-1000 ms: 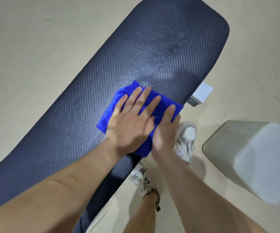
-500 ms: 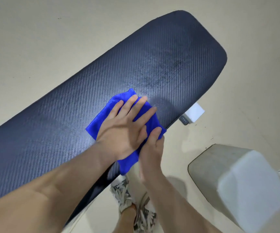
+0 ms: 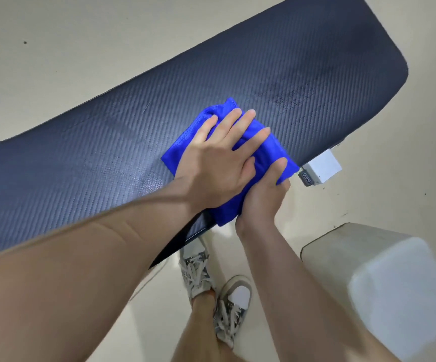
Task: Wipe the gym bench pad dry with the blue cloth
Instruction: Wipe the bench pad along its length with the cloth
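Across the view from lower left to upper right, a long dark gym bench pad (image 3: pixel 211 82) with a woven, ribbed texture, above a pale beige floor (image 3: pixel 54 61). Towards the pad's near edge, a folded blue cloth (image 3: pixel 265 155), bunched at its far corner and draped over that edge, with a flap hanging below it. Flat on top of the cloth, the left hand (image 3: pixel 216 163): palm down, fingers straight and slightly spread, pointing towards the pad's rounded right end, pressing the cloth onto the pad. Right up against it, at the pad's near edge, the right hand (image 3: pixel 264 199): thumb laid over the top of the cloth, other fingers curled under the draped part, pinching the cloth there, fingertips mostly hidden beneath. Both hands close together, both on the cloth. Left of the cloth, beside the left wrist, a pale glistening patch (image 3: pixel 146 178) on the pad. Further right, beyond the left fingertips, a darker mottled patch (image 3: pixel 290 100). Sticking out from under the pad's near edge, just right of the right hand, a white square frame end (image 3: pixel 321 169) with a dark cap. Below, on the floor, two grey-and-white laced sneakers (image 3: pixel 198 270), one ahead of the other, under bare legs. At lower right, a pale grey block (image 3: pixel 394 296), too blurred to identify.
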A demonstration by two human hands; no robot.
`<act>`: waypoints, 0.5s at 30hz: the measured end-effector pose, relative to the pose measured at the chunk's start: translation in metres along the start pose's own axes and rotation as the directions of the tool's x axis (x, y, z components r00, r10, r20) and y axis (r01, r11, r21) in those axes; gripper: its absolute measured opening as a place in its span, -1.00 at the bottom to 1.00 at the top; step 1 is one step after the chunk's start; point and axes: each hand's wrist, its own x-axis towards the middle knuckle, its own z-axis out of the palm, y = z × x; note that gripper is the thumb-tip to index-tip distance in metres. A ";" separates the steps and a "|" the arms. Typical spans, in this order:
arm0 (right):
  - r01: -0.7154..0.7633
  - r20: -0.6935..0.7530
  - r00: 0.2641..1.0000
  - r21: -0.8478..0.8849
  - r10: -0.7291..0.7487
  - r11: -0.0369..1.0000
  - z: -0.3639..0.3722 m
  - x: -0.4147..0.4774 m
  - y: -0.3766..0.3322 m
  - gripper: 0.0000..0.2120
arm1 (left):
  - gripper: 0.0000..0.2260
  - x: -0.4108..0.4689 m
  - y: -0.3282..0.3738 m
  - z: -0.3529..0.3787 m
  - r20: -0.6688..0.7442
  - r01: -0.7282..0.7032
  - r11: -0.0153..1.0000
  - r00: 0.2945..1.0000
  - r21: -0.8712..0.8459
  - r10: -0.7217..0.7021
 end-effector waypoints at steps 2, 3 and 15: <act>-0.016 0.015 1.000 -0.014 0.016 1.000 0.001 -0.018 0.013 -0.58 | -0.55 -0.022 -0.008 -0.007 0.037 0.035 0.999 0.999 -0.015 -0.034; -0.025 0.023 0.999 -0.018 0.026 1.000 0.002 -0.027 0.019 -0.59 | -0.55 -0.034 -0.012 -0.010 0.059 0.055 0.998 0.997 -0.020 -0.054; -0.067 0.000 0.998 0.003 0.067 0.998 0.017 -0.080 0.065 -0.49 | -0.52 -0.091 -0.034 -0.023 0.098 0.115 0.993 0.989 -0.002 -0.114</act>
